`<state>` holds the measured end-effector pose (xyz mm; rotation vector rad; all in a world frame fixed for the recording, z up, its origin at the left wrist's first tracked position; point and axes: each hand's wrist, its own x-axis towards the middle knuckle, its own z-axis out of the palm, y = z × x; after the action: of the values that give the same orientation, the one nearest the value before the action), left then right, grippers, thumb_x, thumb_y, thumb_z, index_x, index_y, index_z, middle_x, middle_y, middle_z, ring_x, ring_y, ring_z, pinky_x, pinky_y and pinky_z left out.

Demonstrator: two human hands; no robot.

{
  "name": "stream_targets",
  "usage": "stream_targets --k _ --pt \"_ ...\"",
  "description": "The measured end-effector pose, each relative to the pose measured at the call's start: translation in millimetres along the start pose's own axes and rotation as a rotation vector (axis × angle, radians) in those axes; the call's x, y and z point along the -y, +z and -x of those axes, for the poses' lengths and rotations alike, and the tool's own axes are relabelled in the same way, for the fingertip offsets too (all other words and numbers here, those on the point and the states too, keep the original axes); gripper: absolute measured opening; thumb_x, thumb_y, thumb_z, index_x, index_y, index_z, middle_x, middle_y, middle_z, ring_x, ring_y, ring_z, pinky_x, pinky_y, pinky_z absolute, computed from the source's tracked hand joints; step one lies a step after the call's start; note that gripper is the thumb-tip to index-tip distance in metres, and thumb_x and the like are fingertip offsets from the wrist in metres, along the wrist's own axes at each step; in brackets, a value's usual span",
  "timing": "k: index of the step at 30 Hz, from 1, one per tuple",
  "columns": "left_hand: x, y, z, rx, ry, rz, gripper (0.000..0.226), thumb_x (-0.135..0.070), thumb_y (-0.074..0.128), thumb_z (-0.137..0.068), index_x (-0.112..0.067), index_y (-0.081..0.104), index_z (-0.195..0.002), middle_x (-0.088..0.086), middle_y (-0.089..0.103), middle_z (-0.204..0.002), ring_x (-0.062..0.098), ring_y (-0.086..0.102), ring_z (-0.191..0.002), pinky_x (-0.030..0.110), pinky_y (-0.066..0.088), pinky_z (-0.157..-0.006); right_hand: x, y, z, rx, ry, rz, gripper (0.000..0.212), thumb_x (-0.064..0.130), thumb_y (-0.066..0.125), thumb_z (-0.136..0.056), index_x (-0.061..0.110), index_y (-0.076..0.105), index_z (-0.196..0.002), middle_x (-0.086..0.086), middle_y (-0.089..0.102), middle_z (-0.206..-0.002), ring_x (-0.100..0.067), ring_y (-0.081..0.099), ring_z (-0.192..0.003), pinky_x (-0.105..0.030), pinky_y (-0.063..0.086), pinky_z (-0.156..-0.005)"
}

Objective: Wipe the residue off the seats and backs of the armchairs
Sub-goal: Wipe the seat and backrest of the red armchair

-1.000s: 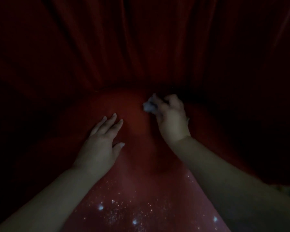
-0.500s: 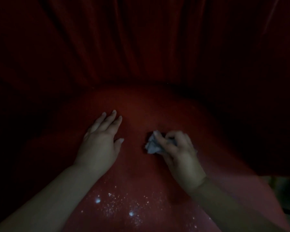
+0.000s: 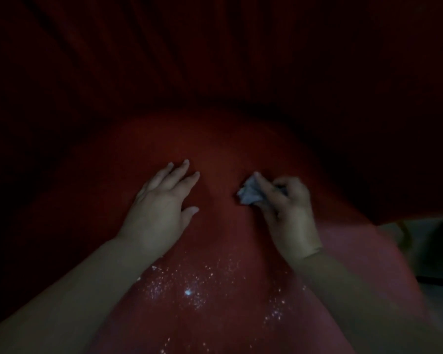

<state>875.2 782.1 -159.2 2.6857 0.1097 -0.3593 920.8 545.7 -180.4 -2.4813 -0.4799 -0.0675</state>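
Observation:
The scene is very dark. A red armchair seat (image 3: 215,144) fills the middle of the head view, with a pleated red back (image 3: 164,60) rising behind it. My left hand (image 3: 161,203) rests flat on the seat, fingers straight and slightly spread. To its right, my right hand (image 3: 287,210) grips a crumpled white tissue (image 3: 250,192) and holds it against the seat. White specks of residue (image 3: 187,284) lie scattered on the near part of the seat, between my forearms.
A dark red armrest or side (image 3: 394,149) rises at the right. Past the seat's right edge a pale patch of floor (image 3: 425,251) shows. The left side is in deep shadow.
My right hand, with the tissue, came down from the back of the seat toward me, then shifted slightly away again. My left hand has stayed flat in place.

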Motion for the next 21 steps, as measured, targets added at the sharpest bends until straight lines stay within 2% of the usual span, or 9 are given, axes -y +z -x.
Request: stream_targets --k 3,5,7,10,13,15,19,21 --pt "7.9 -5.4 2.9 0.002 -0.032 -0.028 0.07 -0.038 0.064 -0.088 -0.035 0.03 -0.149 -0.015 0.012 -0.16 0.011 0.008 -0.148 0.039 0.015 -0.121 -10.6 -11.4 30.9 -0.069 0.098 0.016 0.051 0.008 0.071 -0.082 0.019 0.058 -0.129 -0.01 0.051 -0.104 -0.027 0.049 -0.093 -0.043 0.048 -0.082" --pt "13.5 -9.8 5.5 0.008 -0.044 -0.046 0.07 -0.038 0.064 -0.088 -0.035 0.03 -0.149 -0.013 0.014 -0.161 0.012 0.009 -0.148 0.039 0.014 -0.119 4.1 -8.9 49.7 -0.039 0.031 -0.015 0.043 0.016 0.066 -0.086 0.021 0.059 -0.129 -0.008 0.051 -0.103 -0.023 0.049 -0.093 -0.038 0.047 -0.081" --pt "19.0 -14.5 10.5 0.015 -0.063 -0.071 0.069 -0.038 0.065 -0.088 -0.034 0.032 -0.149 -0.01 0.016 -0.161 0.014 0.011 -0.148 0.04 0.015 -0.118 22.8 2.0 49.7 0.042 -0.065 -0.042 0.038 0.021 0.062 -0.089 0.02 0.062 -0.127 -0.009 0.055 -0.102 -0.025 0.051 -0.09 -0.039 0.048 -0.077" --pt "28.2 -19.6 21.9 0.01 -0.121 -0.07 0.068 -0.037 0.066 -0.088 -0.033 0.035 -0.148 -0.006 0.018 -0.161 0.018 0.013 -0.148 0.042 0.017 -0.119 37.4 13.6 24.0 0.088 -0.119 -0.023 0.041 0.013 0.067 -0.086 0.018 0.063 -0.126 -0.012 0.057 -0.101 -0.029 0.052 -0.087 -0.044 0.05 -0.072" --pt "35.0 -19.9 33.6 0.005 -0.16 -0.069 0.067 -0.038 0.065 -0.088 -0.032 0.036 -0.148 -0.003 0.017 -0.161 0.02 0.014 -0.148 0.044 0.018 -0.119 25.7 8.8 16.8 -0.012 0.051 0.013 0.042 0.012 0.07 -0.085 0.018 0.063 -0.125 -0.015 0.056 -0.103 -0.032 0.051 -0.089 -0.047 0.049 -0.075" --pt "36.3 -19.5 39.2 0.004 -0.165 -0.059 0.067 -0.039 0.064 -0.088 -0.033 0.036 -0.148 -0.003 0.017 -0.161 0.02 0.013 -0.148 0.044 0.018 -0.118 23.0 5.5 35.4 -0.05 0.087 0.033 0.043 0.01 0.07 -0.084 0.019 0.063 -0.126 -0.013 0.055 -0.102 -0.029 0.051 -0.089 -0.045 0.049 -0.074" --pt "41.3 -19.4 48.2 -0.007 -0.174 -0.031 0.066 -0.039 0.064 -0.088 -0.033 0.037 -0.148 -0.005 0.017 -0.161 0.019 0.013 -0.148 0.046 0.019 -0.118 49.6 21.8 58.2 0.099 -0.166 -0.008 0.044 0.014 0.069 -0.084 0.022 0.062 -0.127 -0.007 0.056 -0.101 -0.025 0.052 -0.085 -0.039 0.049 -0.071" --pt "43.1 -18.7 50.8 -0.019 -0.178 -0.015 0.066 -0.039 0.065 -0.087 -0.034 0.037 -0.147 -0.005 0.018 -0.161 0.019 0.013 -0.148 0.048 0.02 -0.118 56.5 29.0 32.0 0.126 -0.196 0.009 0.045 0.015 0.071 -0.084 0.023 0.061 -0.127 -0.006 0.055 -0.101 -0.025 0.052 -0.084 -0.039 0.05 -0.069"
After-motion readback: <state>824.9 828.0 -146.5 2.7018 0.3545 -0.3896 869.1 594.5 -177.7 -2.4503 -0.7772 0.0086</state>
